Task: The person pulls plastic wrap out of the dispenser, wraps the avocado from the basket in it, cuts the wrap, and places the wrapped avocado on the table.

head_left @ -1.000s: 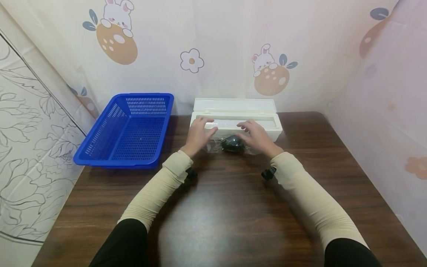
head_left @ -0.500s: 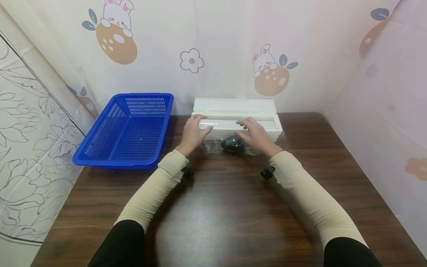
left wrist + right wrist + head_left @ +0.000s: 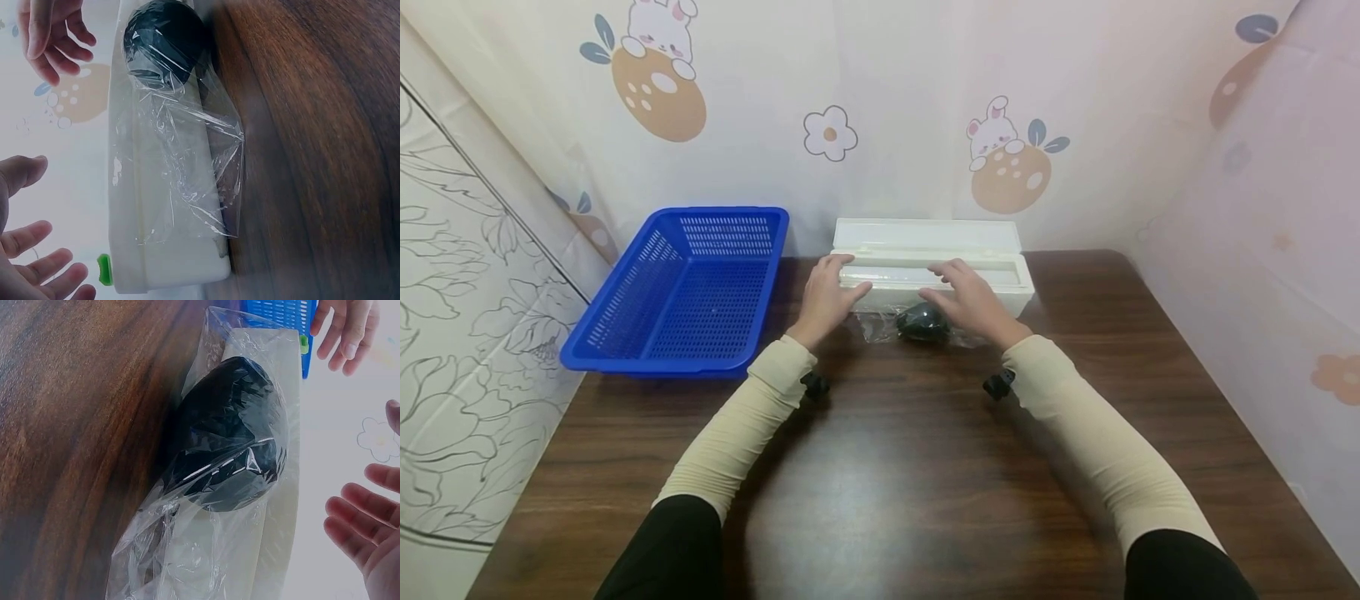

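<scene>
A dark, rounded, avocado-like object rests in clear cling film against the front of a long white cling film box. The box lid stands raised at the back, and a white roll shows inside. My left hand is over the box's left end, its fingers spread and holding nothing. Close above the wrapped object, my right hand has loosely bent, parted fingers and nothing in its grasp. Loose film spreads to both sides of the dark object, as the wrist views show.
A blue plastic basket with slotted walls stands on the left of the dark wooden table. Behind the table hangs a patterned curtain. A small green tab sticks out from the box's end.
My left hand has drawn left, toward the box's left end, widening the gap between the hands. The right hand has shifted slightly left. The wrapped object and the box stay put.
</scene>
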A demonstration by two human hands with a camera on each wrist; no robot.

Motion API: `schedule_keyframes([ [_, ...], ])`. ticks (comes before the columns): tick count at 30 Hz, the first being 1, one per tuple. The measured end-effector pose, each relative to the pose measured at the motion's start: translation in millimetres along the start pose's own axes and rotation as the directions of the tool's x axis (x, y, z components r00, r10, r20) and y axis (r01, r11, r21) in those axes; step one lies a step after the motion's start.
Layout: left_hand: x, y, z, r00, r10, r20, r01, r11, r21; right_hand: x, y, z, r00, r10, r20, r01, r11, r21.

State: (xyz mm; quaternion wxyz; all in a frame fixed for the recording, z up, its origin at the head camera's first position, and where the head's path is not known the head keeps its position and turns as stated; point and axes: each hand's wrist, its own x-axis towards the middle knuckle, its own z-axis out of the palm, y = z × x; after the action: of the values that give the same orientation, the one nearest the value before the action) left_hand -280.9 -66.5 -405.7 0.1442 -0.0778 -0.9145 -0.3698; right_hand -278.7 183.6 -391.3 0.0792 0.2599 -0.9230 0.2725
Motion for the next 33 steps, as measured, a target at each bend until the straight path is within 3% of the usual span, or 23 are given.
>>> schedule_keyframes([
  [10, 2.0, -7.9, -1.1, 0.997, -0.076, 0.031, 0.076, 0.997, 0.004, 4.6, -4, 5, 1.0, -0.007, 0.026, 0.006, 1.0, 0.014],
  [17, 3.1, -16.5, 0.5, 0.996, -0.082, 0.037, 0.082, 0.997, 0.008, 7.8, -6, 8, 0.999, -0.031, 0.007, 0.031, 0.999, 0.028],
  [26, 4.1, -26.2, 2.2, 0.992, -0.117, 0.057, 0.115, 0.993, 0.025, 8.9, -8, 16, 0.999, -0.025, 0.04, 0.024, 1.0, 0.02],
  [33, 8.1, -33.5, 5.0, 0.988, -0.13, 0.084, 0.129, 0.992, 0.016, 9.3, -12, 18, 0.996, -0.071, 0.05, 0.07, 0.997, 0.009],
])
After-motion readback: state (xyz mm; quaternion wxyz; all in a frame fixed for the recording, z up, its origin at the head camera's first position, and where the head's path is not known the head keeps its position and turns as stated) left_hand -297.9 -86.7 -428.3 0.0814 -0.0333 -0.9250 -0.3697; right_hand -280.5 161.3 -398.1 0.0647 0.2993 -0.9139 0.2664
